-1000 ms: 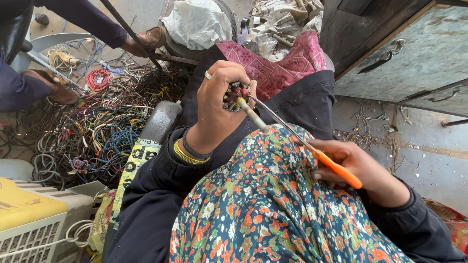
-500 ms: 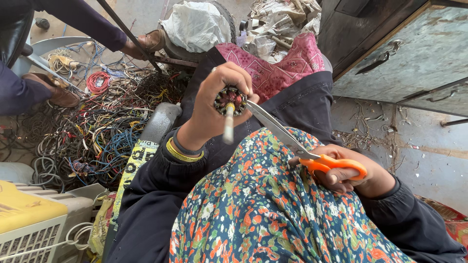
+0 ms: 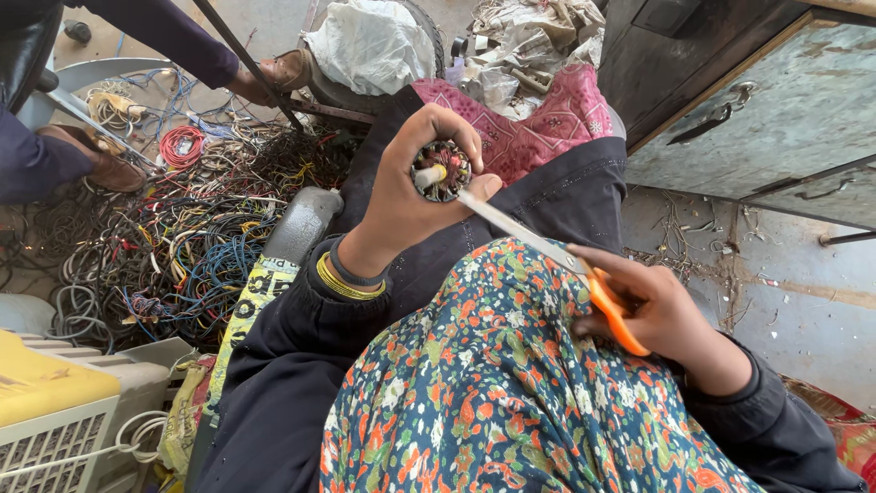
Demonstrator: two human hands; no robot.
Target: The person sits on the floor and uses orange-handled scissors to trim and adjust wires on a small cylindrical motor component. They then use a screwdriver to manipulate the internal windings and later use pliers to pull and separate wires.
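Scissors (image 3: 547,246) raised to motor coil (image 3: 441,170)

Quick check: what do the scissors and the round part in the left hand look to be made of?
Scissors: bright bare-metal blades, glossy orange handles, likely plastic, held in the right hand. Round part in the left hand: reddish-brown windings, probably copper wire, around a pale stub; too small to be sure.

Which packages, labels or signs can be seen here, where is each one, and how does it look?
Printed strip: left of the left hand, beside the wire pile; long, yellow-green with dark print.
White sack: top centre; bulging, crumpled.
Yellow-topped box: bottom left; pale grille front.
No screens.
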